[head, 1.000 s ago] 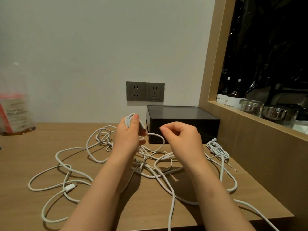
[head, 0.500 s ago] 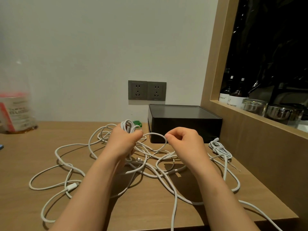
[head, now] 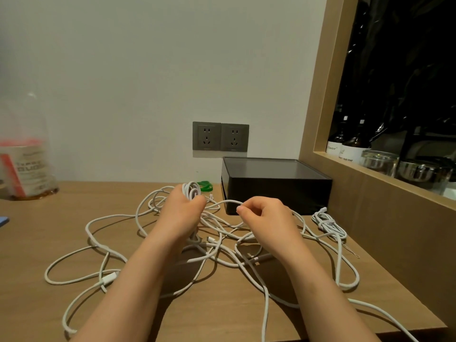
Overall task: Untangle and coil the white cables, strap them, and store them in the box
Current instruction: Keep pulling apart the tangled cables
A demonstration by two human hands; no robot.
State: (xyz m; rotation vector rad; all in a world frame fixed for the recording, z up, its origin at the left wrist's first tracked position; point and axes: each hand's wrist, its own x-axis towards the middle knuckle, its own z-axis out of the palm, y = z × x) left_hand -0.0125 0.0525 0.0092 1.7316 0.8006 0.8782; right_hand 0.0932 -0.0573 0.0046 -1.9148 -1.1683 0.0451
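Observation:
A tangle of white cables (head: 103,245) sprawls over the wooden desk (head: 37,243). My left hand (head: 181,213) is closed around a small coil of white cable (head: 190,190) that sticks up above its fingers. My right hand (head: 266,219) pinches a strand of the same cable, which arches between the two hands. A bundled white cable (head: 328,224) lies to the right, close to the black box (head: 276,185) that stands against the wall with its top dark and flat. A green strap (head: 204,186) lies just behind the coil.
A double wall socket (head: 220,137) sits above the box. A clear bag with a red-labelled pack (head: 24,169) stands at the desk's far left. A wooden-framed niche (head: 320,99) on the right holds bottles and glass jars (head: 380,161). A cable hangs over the desk's front edge.
Both hands have dropped lower toward the desk. The left hand's coil now sits lower, and the green strap behind it has come into sight.

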